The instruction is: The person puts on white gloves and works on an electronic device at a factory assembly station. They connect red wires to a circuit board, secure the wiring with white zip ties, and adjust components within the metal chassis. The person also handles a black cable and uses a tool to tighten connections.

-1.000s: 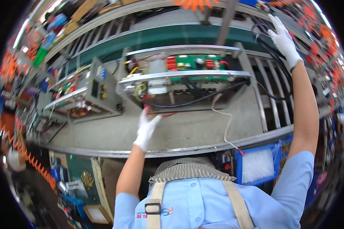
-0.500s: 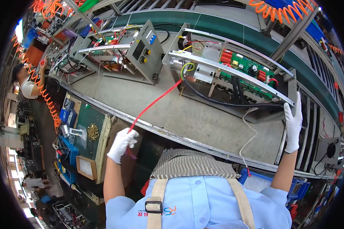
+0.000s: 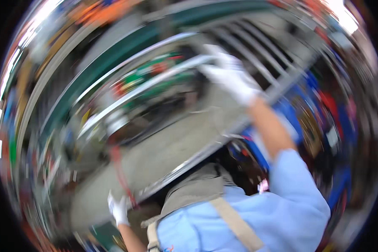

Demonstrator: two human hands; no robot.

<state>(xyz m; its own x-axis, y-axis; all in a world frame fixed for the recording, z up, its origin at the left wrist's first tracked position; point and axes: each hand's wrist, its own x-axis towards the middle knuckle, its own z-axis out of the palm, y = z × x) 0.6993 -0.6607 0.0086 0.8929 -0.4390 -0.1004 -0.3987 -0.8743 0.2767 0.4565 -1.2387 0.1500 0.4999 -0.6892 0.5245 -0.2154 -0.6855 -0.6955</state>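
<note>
The whole view is smeared by motion. My right hand (image 3: 231, 75), in a white glove, is at the right end of an open metal chassis (image 3: 145, 86), its fingers around the end of the pale front rail. Green circuit boards (image 3: 155, 75) with red parts show between the chassis rails. My left hand (image 3: 118, 208), also gloved in white, is low at the left by the bench's front edge. Red wire (image 3: 121, 174) hangs from the left end of the chassis and runs down close beside that hand. Blur hides whether the fingers touch it.
The chassis stands on a grey bench (image 3: 180, 140) with a metal front edge. Behind it runs a green conveyor belt (image 3: 71, 90). Metal rollers (image 3: 256, 52) lie beyond my right hand, and blue bins (image 3: 256, 147) are below the bench edge at right.
My view has swung right and tilted, so the chassis appears further left. The red wire, earlier in my left hand, now hangs beside it. My right hand stays at the chassis's right end.
</note>
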